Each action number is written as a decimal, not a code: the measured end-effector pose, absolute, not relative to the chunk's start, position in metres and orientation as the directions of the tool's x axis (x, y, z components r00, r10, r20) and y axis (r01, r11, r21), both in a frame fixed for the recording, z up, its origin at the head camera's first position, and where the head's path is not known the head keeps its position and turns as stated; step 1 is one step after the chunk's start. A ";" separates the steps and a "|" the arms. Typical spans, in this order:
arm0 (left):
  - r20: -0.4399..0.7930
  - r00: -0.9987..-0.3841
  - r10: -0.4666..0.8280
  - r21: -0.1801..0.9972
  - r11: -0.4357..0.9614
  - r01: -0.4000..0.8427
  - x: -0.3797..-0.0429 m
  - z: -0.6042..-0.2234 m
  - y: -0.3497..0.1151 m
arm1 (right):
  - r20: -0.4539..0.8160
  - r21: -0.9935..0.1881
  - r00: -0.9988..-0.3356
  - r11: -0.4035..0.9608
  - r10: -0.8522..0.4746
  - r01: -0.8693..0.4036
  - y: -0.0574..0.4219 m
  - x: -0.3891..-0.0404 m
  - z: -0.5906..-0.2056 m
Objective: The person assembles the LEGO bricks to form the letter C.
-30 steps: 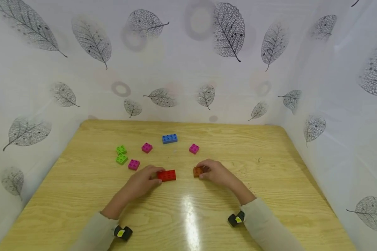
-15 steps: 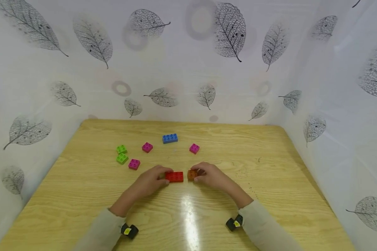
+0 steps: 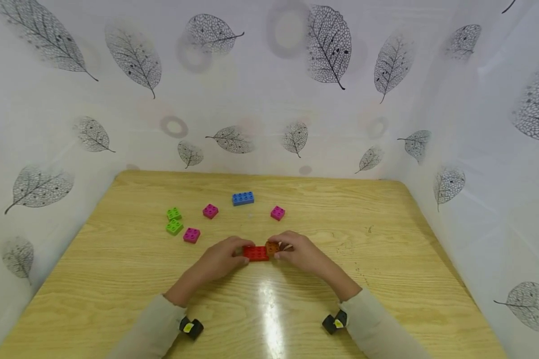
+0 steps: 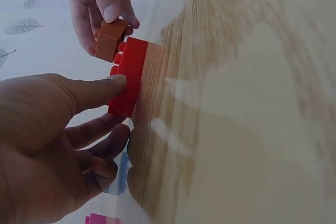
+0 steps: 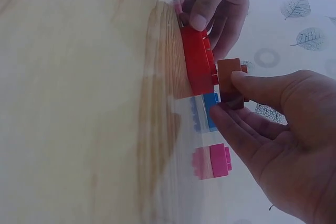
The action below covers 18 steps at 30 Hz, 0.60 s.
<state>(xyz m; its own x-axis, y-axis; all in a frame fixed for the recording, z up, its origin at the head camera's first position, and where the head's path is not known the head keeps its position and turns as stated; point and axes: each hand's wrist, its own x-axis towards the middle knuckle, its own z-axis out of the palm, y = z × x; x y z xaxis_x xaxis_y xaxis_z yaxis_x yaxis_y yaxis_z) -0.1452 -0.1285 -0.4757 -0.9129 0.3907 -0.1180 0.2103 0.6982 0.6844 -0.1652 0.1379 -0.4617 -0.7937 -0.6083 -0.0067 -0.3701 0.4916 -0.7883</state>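
Note:
A long red building brick (image 3: pixel 256 254) lies on the wooden table, and my left hand (image 3: pixel 224 257) pinches its left end between thumb and fingers. My right hand (image 3: pixel 299 252) pinches a small orange brick (image 3: pixel 272 248) at the red brick's right end. In the left wrist view the orange brick (image 4: pixel 110 40) is raised and tilted over the end studs of the red brick (image 4: pixel 128 77). The right wrist view has the orange brick (image 5: pixel 229 80) held just above the red one (image 5: pixel 198 59); whether they touch I cannot tell.
Beyond the hands lie a blue brick (image 3: pixel 243 198) and a magenta brick (image 3: pixel 277 213). Two more magenta bricks, one of them (image 3: pixel 191 235) near my left hand, and two green bricks (image 3: pixel 174 227) lie to the left. A leaf-patterned curtain (image 3: pixel 260 89) surrounds the table.
My left hand has slid the red brick to the right. My right hand has brought the orange brick leftward and up over the red brick's right end. The other bricks stay put.

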 end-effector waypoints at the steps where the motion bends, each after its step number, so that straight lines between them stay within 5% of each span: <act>1: -0.114 -0.913 0.393 0.683 0.698 0.215 -0.146 -0.476 -0.128 | -0.003 -0.788 -0.792 0.489 -0.611 -0.374 0.138 -0.165 -0.462; 18: -0.120 -0.913 0.390 0.682 0.700 0.210 -0.147 -0.477 -0.122 | 0.010 -0.737 -0.794 0.532 -0.607 -0.416 0.136 -0.162 -0.459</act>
